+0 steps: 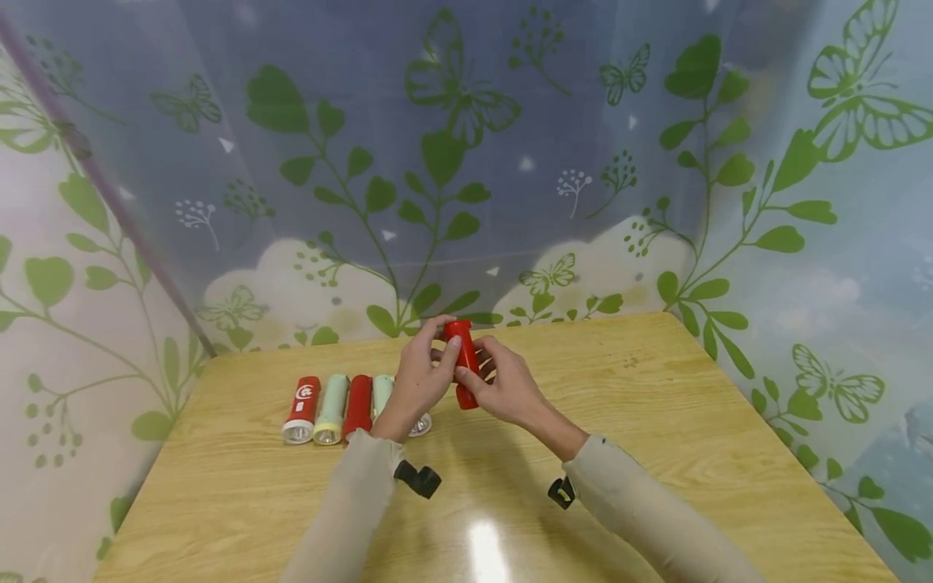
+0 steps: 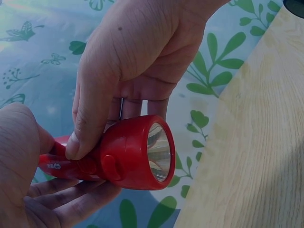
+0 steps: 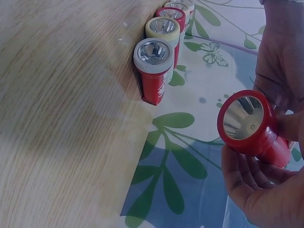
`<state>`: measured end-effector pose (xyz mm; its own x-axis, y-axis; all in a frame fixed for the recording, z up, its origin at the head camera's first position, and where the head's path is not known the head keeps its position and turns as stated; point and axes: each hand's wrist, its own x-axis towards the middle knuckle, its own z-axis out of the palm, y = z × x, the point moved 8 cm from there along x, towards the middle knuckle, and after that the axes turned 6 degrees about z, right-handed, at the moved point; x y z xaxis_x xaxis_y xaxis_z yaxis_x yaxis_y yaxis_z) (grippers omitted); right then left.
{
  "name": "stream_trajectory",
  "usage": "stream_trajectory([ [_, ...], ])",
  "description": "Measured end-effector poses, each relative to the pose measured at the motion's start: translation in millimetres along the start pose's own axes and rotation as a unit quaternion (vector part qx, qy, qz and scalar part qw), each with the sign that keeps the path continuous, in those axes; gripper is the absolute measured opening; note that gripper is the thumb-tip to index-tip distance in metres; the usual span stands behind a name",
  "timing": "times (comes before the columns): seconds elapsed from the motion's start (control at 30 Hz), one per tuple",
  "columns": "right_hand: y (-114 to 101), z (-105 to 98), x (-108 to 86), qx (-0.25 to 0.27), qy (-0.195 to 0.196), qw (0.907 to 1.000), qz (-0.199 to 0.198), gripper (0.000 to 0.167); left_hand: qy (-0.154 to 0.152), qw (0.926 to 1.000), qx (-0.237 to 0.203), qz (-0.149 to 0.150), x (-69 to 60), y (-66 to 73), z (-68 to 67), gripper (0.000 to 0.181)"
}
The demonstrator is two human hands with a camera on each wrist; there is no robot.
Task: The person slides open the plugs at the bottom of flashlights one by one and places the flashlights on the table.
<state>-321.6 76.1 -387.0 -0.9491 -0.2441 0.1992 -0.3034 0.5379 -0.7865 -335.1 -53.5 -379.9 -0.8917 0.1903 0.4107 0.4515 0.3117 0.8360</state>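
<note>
A red flashlight [image 1: 467, 366] [image 2: 130, 154] [image 3: 268, 137] is held between both hands above the table. My left hand [image 1: 421, 376] [image 2: 16, 166] [image 3: 285, 61] grips it near its upper end in the head view. From the right side, my right hand [image 1: 510, 389] [image 2: 133, 52] [image 3: 266, 194] holds the body, its thumb lying beside the switch in the left wrist view. The reflector end points down toward me, and its clear lens shows in both wrist views.
Several red and pale green flashlights stand in a row at the table's left, including a red one with a white rim [image 1: 302, 410] [image 3: 154, 71]; my left forearm partly covers the row. A leaf-patterned curtain [image 1: 466, 202] borders the wooden table [image 1: 656, 421].
</note>
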Motion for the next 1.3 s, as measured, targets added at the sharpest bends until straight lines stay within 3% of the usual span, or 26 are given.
stream_trajectory([
  [0.63,-2.5,-0.5,-0.3,-0.013,0.005,0.9998,-0.014,0.03,0.002,1.0,0.0,-0.002,-0.9,1.9,0.1,0.037],
  [0.87,-2.6,-0.5,-0.2,-0.018,0.007,0.9997,-0.013,0.03,0.001,0.9998,0.018,0.005,1.0,2.0,0.0,0.035],
  [1.3,-0.3,2.7,0.6,-0.027,0.012,0.9993,-0.024,0.03,-0.025,0.9992,0.026,-0.015,0.8,-4.2,2.8,0.038],
])
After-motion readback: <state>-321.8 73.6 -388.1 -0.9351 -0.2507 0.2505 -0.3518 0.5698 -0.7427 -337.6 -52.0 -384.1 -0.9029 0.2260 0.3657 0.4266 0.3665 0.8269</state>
